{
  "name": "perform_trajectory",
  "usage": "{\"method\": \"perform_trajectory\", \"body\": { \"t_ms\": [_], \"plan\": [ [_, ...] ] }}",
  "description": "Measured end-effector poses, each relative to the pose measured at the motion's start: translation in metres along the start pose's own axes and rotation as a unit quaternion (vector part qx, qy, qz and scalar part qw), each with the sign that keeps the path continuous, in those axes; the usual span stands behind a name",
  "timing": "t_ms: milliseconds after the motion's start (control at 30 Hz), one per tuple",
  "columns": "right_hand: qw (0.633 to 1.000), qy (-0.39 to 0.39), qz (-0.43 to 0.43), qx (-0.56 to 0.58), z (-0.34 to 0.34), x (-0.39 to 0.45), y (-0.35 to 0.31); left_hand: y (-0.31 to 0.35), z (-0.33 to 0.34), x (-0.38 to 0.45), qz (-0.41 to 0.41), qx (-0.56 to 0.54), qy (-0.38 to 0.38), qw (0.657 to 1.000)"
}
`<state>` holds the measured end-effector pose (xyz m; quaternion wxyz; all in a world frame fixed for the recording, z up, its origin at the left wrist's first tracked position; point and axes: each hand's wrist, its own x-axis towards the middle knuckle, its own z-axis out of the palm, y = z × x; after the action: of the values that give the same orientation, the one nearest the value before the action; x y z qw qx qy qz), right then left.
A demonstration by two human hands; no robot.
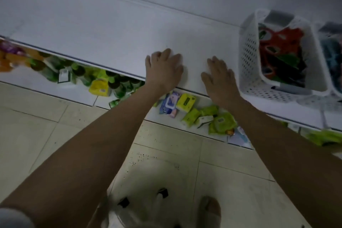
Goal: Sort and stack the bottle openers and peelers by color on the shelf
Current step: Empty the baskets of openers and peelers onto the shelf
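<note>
Seen from above, looking down over two bare forearms reaching forward to a white shelf (92, 29). Left hand (163, 69) laid palm down near the shelf's front edge, fingers spread and relaxed, holding nothing. Right hand (220, 77) just beside it, also palm down, fingers straight and slightly apart, likewise holding nothing. To the right of the right hand, near but not touching, a white perforated basket (248, 57) standing on the same shelf, filled with a jumble of red, green and dark bottle openers and peelers (283, 50); single pieces too blurred to tell apart. Further right, cut by the frame edge, a second white basket (320, 31) with bluish contents. Below the shelf's edge, a lower shelf with green and yellow packets (187, 102) and green bottles (118, 83). Pale tiled floor (37, 135) underneath.
</note>
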<state>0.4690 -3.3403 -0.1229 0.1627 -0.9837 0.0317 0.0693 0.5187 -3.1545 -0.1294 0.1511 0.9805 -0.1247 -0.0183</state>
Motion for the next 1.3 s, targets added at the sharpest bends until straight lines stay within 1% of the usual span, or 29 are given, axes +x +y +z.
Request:
{"method": "perform_trajectory", "body": {
  "t_ms": [33,100,133,233,300,400,467,600,733,800,933,1033,1133,1300],
  "plan": [
    [0.999,0.032,-0.008,-0.019,0.009,-0.001,0.006,0.003,0.011,-0.002,0.005,0.053,0.037,0.998],
    [0.996,0.08,-0.014,-0.038,0.018,-0.003,0.012,0.009,0.021,-0.004,0.018,0.107,0.09,0.99],
    [0.995,0.089,-0.017,-0.04,0.018,-0.003,0.01,0.009,0.02,-0.003,0.031,0.126,0.094,0.987],
    [0.995,0.092,-0.012,-0.035,0.018,0.001,0.01,0.005,0.007,0.013,0.1,0.183,0.074,0.975],
    [0.995,0.089,-0.003,-0.034,0.019,0.002,0.011,0.001,0.003,0.018,0.107,0.164,0.061,0.979],
    [0.993,0.105,0.007,-0.052,0.024,0.005,0.011,-0.004,0.011,0.022,0.092,0.072,0.019,0.993],
    [0.993,0.105,0.01,-0.053,0.026,0.005,0.01,-0.005,0.014,0.023,0.086,0.055,0.005,0.995],
    [0.992,0.115,0.003,-0.057,0.021,-0.004,0.005,-0.01,0.011,0.022,0.101,0.034,0.048,0.993],
    [0.993,0.107,0.029,-0.03,0.013,-0.01,-0.005,-0.011,0.003,0.015,0.113,0.057,-0.006,0.992],
    [0.992,0.115,0.042,-0.021,0.012,-0.008,-0.007,-0.008,0.003,0.013,0.113,0.066,-0.025,0.991],
    [0.989,0.129,0.072,-0.029,0.015,-0.008,-0.012,-0.011,0.004,0.011,0.118,0.068,-0.03,0.99],
    [0.989,0.12,0.06,-0.057,0.016,-0.006,-0.006,-0.012,0.005,0.011,0.118,0.074,-0.031,0.99],
    [0.991,0.109,0.046,-0.059,0.016,-0.001,0.003,-0.011,0.006,0.013,0.116,0.074,-0.034,0.99],
    [0.99,0.113,0.044,-0.071,0.017,0.001,0.004,-0.009,0.007,0.015,0.107,0.077,-0.036,0.991]
  ]
}}
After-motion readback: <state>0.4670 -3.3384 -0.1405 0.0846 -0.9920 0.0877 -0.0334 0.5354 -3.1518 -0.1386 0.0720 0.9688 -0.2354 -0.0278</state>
